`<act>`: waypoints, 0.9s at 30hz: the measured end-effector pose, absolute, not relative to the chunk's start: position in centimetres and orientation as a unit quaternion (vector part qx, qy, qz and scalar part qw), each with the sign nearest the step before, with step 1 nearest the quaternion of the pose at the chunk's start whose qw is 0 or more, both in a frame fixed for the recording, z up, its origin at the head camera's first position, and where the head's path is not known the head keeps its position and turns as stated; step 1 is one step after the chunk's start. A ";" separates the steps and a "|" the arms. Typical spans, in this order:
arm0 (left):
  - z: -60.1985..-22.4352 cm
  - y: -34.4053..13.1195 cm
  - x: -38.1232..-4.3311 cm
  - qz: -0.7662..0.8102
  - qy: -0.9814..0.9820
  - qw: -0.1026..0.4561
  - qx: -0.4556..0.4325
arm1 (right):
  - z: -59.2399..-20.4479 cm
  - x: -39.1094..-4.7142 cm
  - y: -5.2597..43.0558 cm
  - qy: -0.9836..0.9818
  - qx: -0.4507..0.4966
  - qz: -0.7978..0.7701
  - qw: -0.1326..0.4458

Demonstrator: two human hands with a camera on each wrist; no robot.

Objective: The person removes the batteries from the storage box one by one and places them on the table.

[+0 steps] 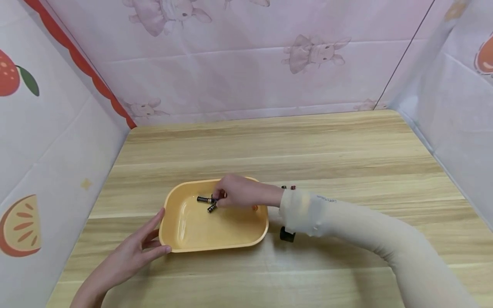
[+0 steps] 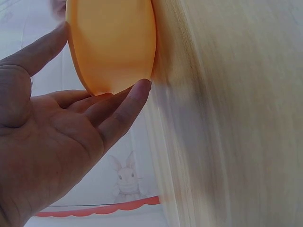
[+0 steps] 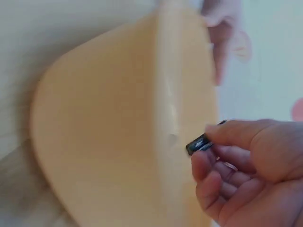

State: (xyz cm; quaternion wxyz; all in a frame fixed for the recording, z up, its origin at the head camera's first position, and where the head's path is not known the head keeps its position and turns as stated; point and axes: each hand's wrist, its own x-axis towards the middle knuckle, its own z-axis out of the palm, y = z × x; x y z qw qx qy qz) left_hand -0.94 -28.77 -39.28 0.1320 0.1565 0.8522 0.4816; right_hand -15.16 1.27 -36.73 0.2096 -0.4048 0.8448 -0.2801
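Right fingers: narrow, pinching a black cylinder; grip lightly.
Left fingers: spread wide, gripping the basin's end; brace firmly.
Loose cylinder: in basin, just beside right fingers.

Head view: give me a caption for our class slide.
The left hand grips one end of a yellow tub; the right hand pinches a small dark cylinder.
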 end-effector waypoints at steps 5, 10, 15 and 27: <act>-39.1 -28.8 -1.1 0.485 0.850 0.139 0.150 | -34.5 -15.4 2.7 0.801 -0.425 -0.378 0.186; -39.0 -28.7 -1.1 0.487 0.849 0.146 0.147 | -32.5 -15.3 4.4 0.764 -0.406 -0.464 0.190; -38.9 -28.7 -1.0 0.486 0.849 0.149 0.142 | -30.5 -15.1 6.4 0.757 -0.376 -0.502 0.183; -39.1 -28.8 -1.0 0.486 0.849 0.143 0.148 | -27.4 -15.0 11.7 0.750 -0.301 -0.571 0.148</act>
